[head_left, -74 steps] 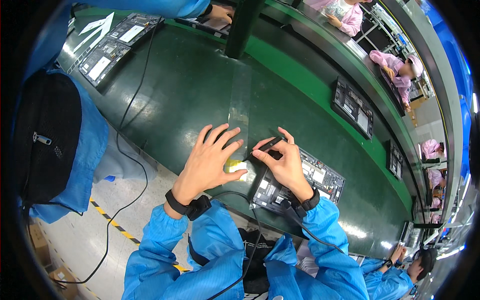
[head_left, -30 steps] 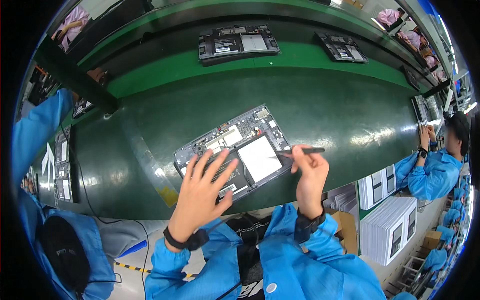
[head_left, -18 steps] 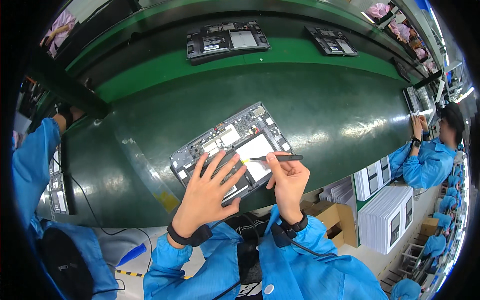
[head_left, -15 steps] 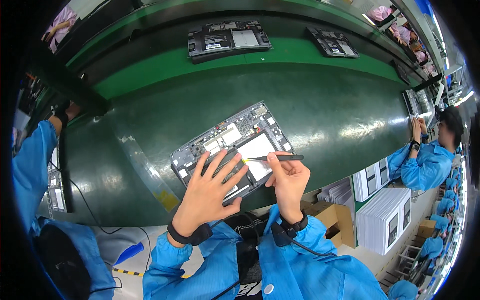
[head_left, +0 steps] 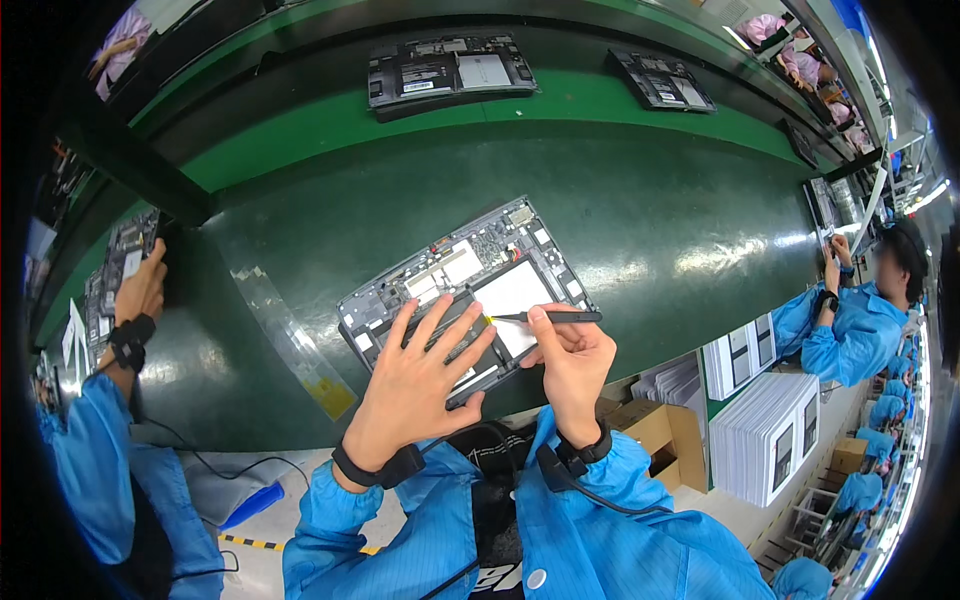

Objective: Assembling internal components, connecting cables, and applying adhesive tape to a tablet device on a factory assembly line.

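An opened laptop base [head_left: 500, 240] with bare circuit boards and batteries lies tilted on the green bench in front of me. My left hand [head_left: 412, 385] rests over its lower left part, fingers spread, covering some of the battery area. Between the thumb and fingers of my right hand [head_left: 572, 365] are black tweezers [head_left: 560, 317], held almost level. Their tip reaches a small yellow piece of tape [head_left: 489, 320] at the left edge of the white battery panel [head_left: 512, 293]. Whether the tips grip the tape is too small to tell.
Two more opened laptop bases [head_left: 452, 75] [head_left: 662, 82] sit on the raised green ledge. Clear tape [head_left: 285, 335] crosses the bench on my left. Co-workers sit left and right; the left one's hand [head_left: 143, 285] holds a unit. Stacked white trays [head_left: 765, 440] and a cardboard box [head_left: 672, 440] stand right.
My hands and the tweezers stay nearly in place. The left co-worker's arm has swung into fuller view, now with a hand on an opened unit. The whole view has shifted slightly.
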`<state>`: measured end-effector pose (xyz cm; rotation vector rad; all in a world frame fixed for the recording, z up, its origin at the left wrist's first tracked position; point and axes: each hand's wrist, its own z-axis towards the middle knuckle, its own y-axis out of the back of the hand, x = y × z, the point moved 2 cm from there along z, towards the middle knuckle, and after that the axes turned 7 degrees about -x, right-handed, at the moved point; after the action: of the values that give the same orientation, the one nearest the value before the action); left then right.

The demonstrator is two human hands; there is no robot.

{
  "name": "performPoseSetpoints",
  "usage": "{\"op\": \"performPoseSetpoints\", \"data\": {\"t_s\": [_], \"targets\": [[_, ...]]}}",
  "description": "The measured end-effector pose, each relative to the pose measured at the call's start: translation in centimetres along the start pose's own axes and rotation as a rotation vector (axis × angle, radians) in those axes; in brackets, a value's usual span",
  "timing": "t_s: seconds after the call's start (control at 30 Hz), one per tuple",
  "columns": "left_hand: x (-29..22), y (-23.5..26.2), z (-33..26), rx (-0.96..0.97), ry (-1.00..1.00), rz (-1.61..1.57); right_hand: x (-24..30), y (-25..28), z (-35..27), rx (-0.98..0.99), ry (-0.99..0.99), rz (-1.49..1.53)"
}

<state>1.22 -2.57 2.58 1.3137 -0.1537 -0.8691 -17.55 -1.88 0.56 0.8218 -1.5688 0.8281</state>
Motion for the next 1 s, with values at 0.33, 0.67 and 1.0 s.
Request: {"op": "performPoseSetpoints", "data": {"t_s": [0.33, 0.67, 1.0], "targets": [[-0.1, 0.0, 0.0, 0.005, -0.051, 0.0, -0.5, -0.2, -0.1, -0.029, 0.034, -0.01], [0.5, 0.4, -0.1, 0.003, -0.081, 0.077, -0.2, 0.9, 2.7, -0.132, 0.14, 0.055], [-1.8, 1.3, -0.2, -0.13, -0.083, 0.031, -2.8, 4.6, 7.8, 0.019, 0.113, 0.284]]}}
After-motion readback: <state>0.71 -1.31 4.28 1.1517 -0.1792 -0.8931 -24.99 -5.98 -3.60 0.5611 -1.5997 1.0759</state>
